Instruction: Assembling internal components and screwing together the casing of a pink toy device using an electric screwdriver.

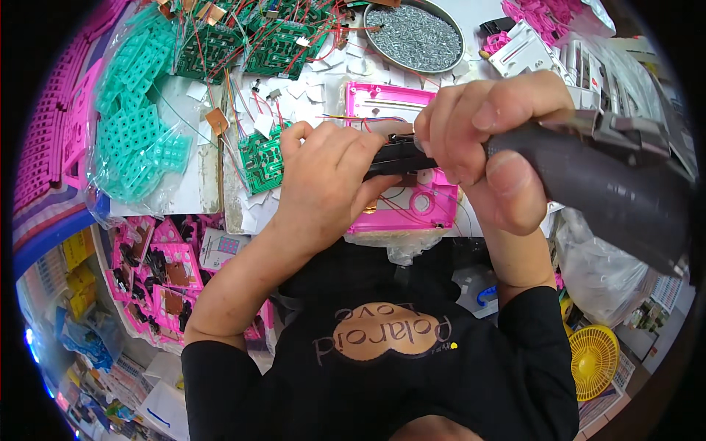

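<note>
My right hand [500,140] is wrapped round a thick dark power screwdriver [588,184] with a metal lever along its side. The tool slants to the lower right, and its tip end points toward a black plastic part [401,156]. My left hand [327,173] closes its fingers on that black part, which covers some of a pink plastic casing [401,217]. Thin coloured wires and a round opening show inside the casing. Beside my left wrist lies a green circuit board [261,162] with wires attached. My fingers hide where the screwdriver's tip meets the part.
A round metal dish [415,37] of screws stands at the back. Wired circuit boards [276,48] are piled at the back left, beside bagged teal keypad sheets [136,117]. Pink assembled casings [173,268] fill a container at lower left. White casings [529,51] lie back right.
</note>
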`<state>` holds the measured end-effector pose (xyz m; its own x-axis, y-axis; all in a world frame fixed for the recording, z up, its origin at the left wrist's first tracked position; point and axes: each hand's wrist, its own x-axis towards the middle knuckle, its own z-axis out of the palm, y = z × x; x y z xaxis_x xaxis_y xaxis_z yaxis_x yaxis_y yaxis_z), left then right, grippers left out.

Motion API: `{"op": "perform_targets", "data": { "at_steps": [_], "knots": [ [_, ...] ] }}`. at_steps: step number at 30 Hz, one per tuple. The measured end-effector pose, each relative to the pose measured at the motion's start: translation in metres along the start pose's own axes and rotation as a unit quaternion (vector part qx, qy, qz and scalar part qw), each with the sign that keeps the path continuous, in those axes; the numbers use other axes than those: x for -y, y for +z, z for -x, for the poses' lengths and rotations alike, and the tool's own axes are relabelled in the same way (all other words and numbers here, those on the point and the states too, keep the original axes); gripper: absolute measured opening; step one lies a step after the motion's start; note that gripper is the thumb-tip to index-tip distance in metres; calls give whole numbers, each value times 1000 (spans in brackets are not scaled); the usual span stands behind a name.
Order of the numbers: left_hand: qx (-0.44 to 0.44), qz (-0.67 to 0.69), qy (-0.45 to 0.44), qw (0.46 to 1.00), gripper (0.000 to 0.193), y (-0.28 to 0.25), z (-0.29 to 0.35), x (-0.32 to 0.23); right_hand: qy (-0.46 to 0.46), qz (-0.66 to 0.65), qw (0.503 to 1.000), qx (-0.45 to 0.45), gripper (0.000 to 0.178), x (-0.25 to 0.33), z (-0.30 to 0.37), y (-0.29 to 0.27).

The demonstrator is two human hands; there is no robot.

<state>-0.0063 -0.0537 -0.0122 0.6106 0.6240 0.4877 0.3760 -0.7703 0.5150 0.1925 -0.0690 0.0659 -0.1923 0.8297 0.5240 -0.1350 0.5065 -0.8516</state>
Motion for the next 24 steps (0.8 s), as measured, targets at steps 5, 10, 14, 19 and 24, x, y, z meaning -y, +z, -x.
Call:
{"op": "perform_targets", "data": {
  "at_steps": [5, 10, 14, 19, 24],
  "knots": [
    [-1, -5, 16, 1000, 51, -1, 0, 1, 34, 33, 998, -27, 35, 10, 6, 16],
    [-2, -11, 24, 1000, 51, -1, -2, 1, 21, 56, 997, -57, 37, 11, 8, 25],
    [-7, -4, 17, 1000, 48, -1, -3, 0, -5, 59, 998, -20, 38, 11, 6, 20],
    [-17, 21, 21, 999, 43, 1, -2, 1, -48, 93, 994, -2, 40, 8, 13, 20],
    [-30, 42, 32, 998, 41, 2, -3, 3, -49, 109, 993, 10, 39, 7, 12, 21]
  ]
}}
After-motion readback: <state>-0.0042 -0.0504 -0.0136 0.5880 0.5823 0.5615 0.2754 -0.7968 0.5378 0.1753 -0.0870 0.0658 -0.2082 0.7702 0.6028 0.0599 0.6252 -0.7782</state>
